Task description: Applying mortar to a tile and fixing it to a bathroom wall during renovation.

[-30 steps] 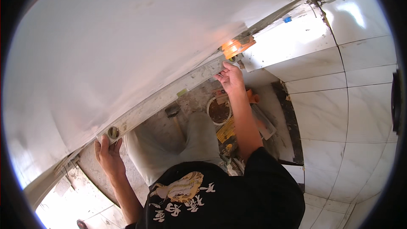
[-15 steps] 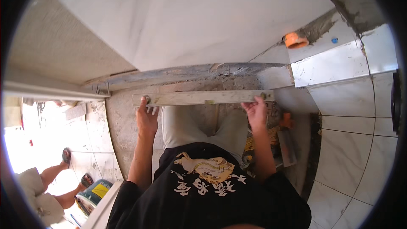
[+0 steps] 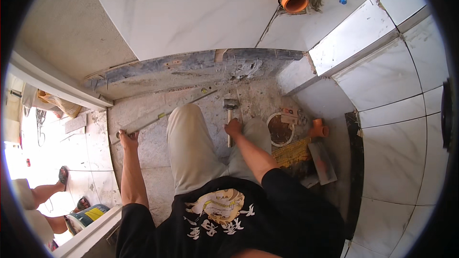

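A long pale spirit level [image 3: 165,111] slants low over the concrete floor, its near end at the left and its far end toward the wall base. My left hand [image 3: 128,138] is closed on its near end. In front of my right knee, my right hand [image 3: 233,127] is closed round the light handle of a mallet [image 3: 231,103], whose dark head points toward the wall. Part of the handle shows below my fist. Whether the mallet head touches the floor I cannot tell.
At the right stand a round bucket [image 3: 281,129], an orange pipe fitting [image 3: 319,128], a yellow patterned box or bag [image 3: 291,155] and a flat trowel [image 3: 322,163]. An orange pipe [image 3: 293,2] sticks out of the tiled wall. Beyond the doorway at left is another person's leg [image 3: 42,194].
The spirit level went from level across both hands to slanting at the left, held by my left hand alone. My right hand let go of it and took hold of the mallet.
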The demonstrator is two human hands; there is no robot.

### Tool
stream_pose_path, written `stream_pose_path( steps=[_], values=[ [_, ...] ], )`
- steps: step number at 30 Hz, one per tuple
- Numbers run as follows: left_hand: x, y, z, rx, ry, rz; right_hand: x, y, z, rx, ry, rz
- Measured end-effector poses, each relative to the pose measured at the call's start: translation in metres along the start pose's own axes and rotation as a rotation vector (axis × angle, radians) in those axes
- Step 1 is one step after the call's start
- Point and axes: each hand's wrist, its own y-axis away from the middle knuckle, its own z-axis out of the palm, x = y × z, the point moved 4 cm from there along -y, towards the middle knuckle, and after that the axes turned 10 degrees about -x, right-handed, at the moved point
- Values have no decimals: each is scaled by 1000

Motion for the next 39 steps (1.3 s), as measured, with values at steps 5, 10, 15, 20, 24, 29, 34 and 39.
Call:
stream_pose_path(
  steps=[5, 10, 15, 20, 24, 29, 34, 39],
  values=[
    [-40, 4, -55, 100, -3, -68, 1, 25, -12, 81, -177, 34],
    [-22, -61, -134, -130, -311, 53, -22, 18, -53, -199, -1144, 90],
    [-61, -50, -150, 103, -226, -243, -23, 120, -128, -276, -1199, -131],
    [-55, -33, -79, 138, -863, -451, -4, 190, -223, -221, -712, -165],
    [53, -54, -108, -23, -2082, 321, -65, 202, -255, -37, -176, -609],
    [113, 89, 278, -451, -1076, 1064, -121, 227, -302, 180, 142, -733],
    [137, 106, 371, -523, -945, 910, -186, 231, -331, 231, 325, -909],
    [137, 95, 376, -611, -912, 744, -216, 229, -351, 294, 472, -915]
  ],
)
